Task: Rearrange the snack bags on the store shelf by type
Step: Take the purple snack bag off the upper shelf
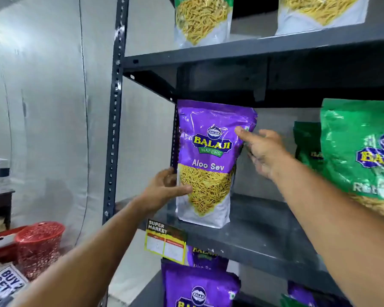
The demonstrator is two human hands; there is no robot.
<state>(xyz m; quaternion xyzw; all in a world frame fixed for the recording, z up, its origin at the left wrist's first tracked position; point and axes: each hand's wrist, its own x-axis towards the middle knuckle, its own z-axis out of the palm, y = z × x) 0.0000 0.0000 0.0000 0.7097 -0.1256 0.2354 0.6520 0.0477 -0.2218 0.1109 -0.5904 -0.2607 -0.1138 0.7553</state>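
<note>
A purple Aloo Sev bag stands upright at the left end of the middle shelf. My left hand grips its lower left edge, thumb across the front. My right hand holds its upper right side, thumb on the front and fingers behind. Green snack bags stand at the right of the same shelf. More purple bags sit on the shelf below, and green-topped bags on the shelf above.
The dark metal rack post rises just left of the bag. A yellow price tag hangs on the shelf's front edge. A red mesh basket and a printed sign sit on the floor at left, by a grey wall.
</note>
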